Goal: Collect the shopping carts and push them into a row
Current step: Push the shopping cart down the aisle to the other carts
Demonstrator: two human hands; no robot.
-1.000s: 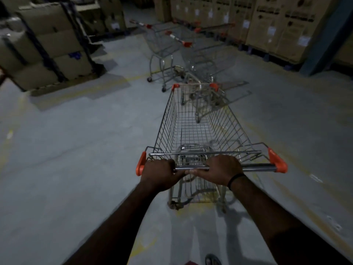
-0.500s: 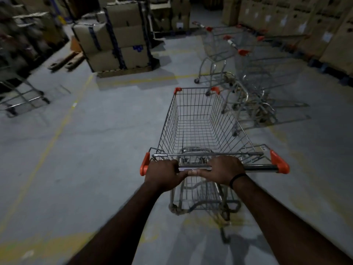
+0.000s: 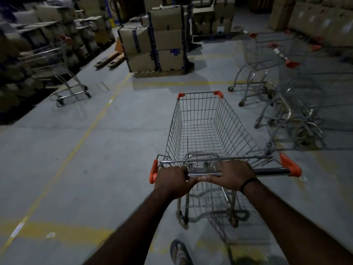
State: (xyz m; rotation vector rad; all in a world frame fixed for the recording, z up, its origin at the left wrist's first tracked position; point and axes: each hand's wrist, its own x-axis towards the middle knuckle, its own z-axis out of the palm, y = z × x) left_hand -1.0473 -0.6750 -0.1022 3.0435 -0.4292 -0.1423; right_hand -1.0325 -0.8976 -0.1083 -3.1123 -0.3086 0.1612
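An empty wire shopping cart (image 3: 206,129) with orange corner caps stands right in front of me on the grey floor. My left hand (image 3: 171,181) grips the left part of its handle bar (image 3: 271,171), and my right hand (image 3: 236,174) grips the bar just beside it, thumbs nearly touching. Two more carts stand to the right: a nearer one (image 3: 298,111) and a farther one (image 3: 256,60), both blurred. Another cart (image 3: 57,73) stands far left against the stacked boxes.
A pallet of strapped cardboard boxes (image 3: 158,44) stands straight ahead. Box stacks (image 3: 23,60) line the left side and the far right wall (image 3: 324,18). A yellow floor line (image 3: 84,134) runs diagonally on the left. My sandalled foot (image 3: 178,253) shows at the bottom.
The view and the held cart have swung left: the two carts slid from ahead to the right, the box pallet came to the centre, and a left-side cart appeared. Both hands kept their grip.
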